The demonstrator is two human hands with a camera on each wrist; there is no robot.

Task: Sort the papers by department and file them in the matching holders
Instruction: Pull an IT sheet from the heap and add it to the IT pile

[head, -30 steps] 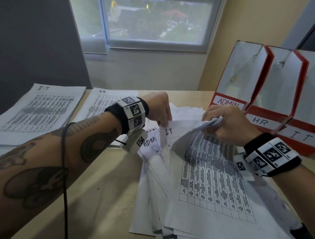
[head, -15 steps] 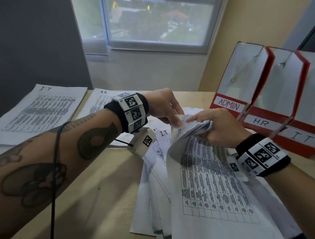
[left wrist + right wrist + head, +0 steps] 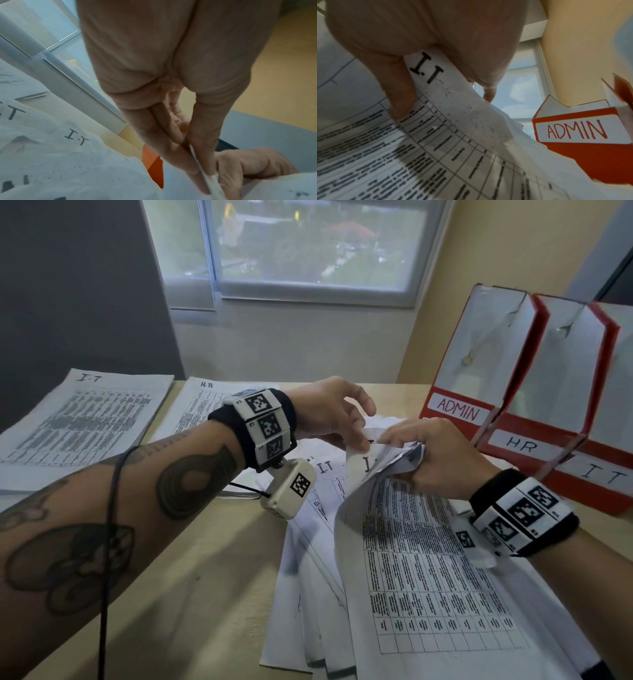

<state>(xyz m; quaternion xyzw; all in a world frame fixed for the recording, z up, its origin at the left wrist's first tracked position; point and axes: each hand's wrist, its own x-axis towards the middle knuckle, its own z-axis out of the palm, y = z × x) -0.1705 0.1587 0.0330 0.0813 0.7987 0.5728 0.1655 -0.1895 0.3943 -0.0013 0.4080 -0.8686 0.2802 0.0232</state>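
Note:
A loose pile of printed table sheets point(image 3: 428, 594) lies in front of me on the desk. My right hand point(image 3: 400, 446) grips the curled-up top edges of several sheets; in the right wrist view its thumb point(image 3: 399, 102) presses beside an "I.T" heading point(image 3: 426, 67). My left hand point(image 3: 359, 440) pinches the top edge of one sheet marked I.T point(image 3: 363, 463), thumb against fingers point(image 3: 204, 174). Another I.T sheet point(image 3: 325, 470) lies flat under my left wrist. Three red and white holders stand at the right: ADMIN point(image 3: 479, 364), HR point(image 3: 555, 392), IT point(image 3: 613, 440).
Two sorted piles lie at the far left of the desk: one headed I.T point(image 3: 82, 419), one headed H.R point(image 3: 202, 409). Bare desk top point(image 3: 205, 594) shows under my left forearm. A window and wall close off the back.
My left hand has moved right from the flat sheets to the right hand and pinched a sheet's top edge. The right hand has shifted left a little with its curled sheets.

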